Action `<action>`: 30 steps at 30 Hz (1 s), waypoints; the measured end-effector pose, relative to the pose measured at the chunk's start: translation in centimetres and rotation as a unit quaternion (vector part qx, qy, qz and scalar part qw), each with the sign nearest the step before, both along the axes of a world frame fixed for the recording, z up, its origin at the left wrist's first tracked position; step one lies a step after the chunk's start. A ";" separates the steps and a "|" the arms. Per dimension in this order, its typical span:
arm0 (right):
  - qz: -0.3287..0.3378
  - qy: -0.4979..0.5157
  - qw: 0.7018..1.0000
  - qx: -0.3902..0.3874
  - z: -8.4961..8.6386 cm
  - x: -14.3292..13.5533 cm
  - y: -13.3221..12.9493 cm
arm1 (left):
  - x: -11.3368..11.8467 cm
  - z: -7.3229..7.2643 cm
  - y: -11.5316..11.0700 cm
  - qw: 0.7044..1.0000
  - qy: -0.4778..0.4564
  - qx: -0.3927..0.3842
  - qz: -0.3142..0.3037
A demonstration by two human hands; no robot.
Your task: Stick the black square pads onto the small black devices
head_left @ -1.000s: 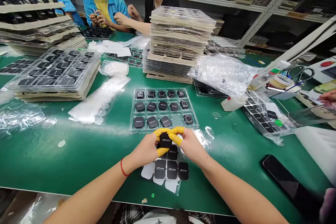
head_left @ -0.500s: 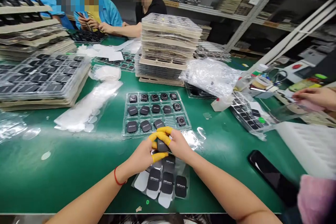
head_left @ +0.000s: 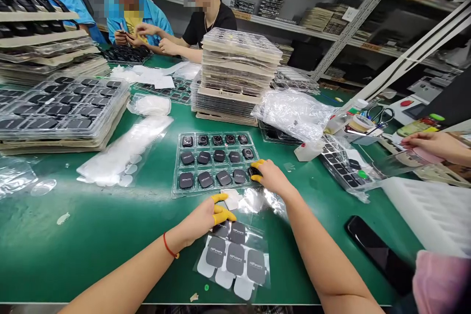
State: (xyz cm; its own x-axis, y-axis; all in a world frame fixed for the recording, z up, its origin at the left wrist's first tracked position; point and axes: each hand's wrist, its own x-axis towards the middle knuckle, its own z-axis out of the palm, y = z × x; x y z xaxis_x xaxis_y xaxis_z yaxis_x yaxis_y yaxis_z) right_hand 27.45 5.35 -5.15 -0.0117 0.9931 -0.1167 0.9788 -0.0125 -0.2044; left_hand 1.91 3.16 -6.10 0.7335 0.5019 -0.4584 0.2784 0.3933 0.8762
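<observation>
The watch unit [head_left: 253,171] is at the right end of the front row of the clear tray [head_left: 175,187], at that row's fifth compartment. The right hand [head_left: 270,176] has its yellow-covered fingers closed to the width of the unit, gripping it at the edge. Whether the unit is fully seated cannot be told, since the fingers cover part of it.

The tray has three rows of five compartments. The front row has four units with black printed covers to the left of the gripped unit. The middle row has four covered units and, at the right end, one uncovered unit [head_left: 248,153]. The back row has five uncovered units.

The left hand [head_left: 202,218] is positioned in front of the tray, its yellow-covered fingers parted, at the far edge of the sticker sheet [head_left: 235,259]. A white piece [head_left: 231,199] lies beside the fingertips; it appears to be backing paper, and contact with the fingers cannot be confirmed. The sheet carries black printed covers, with white shapes along its near edge.

Left of the tray is a plastic bag [head_left: 125,152] with round clear discs. Behind the tray stands a tall tray stack [head_left: 239,76]. To the right are a crumpled clear bag [head_left: 298,113], a white bottle [head_left: 309,151] and, nearer the person, a black phone [head_left: 379,250]. All rest on the green table [head_left: 121,230].
</observation>
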 end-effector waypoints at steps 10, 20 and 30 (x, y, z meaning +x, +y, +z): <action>0.018 0.114 0.988 0.099 1.9 -5.6 -4.2 | 0.1 0.0 -0.3 0.996 -0.078 0.052 0.006; 0.006 0.359 0.933 -0.022 1.0 -8.6 -6.1 | -0.4 -0.2 -0.6 0.975 -0.042 0.215 0.021; 0.058 0.262 0.961 0.061 1.3 -9.9 -7.1 | 0.1 -0.4 -1.4 0.978 -0.087 0.187 0.021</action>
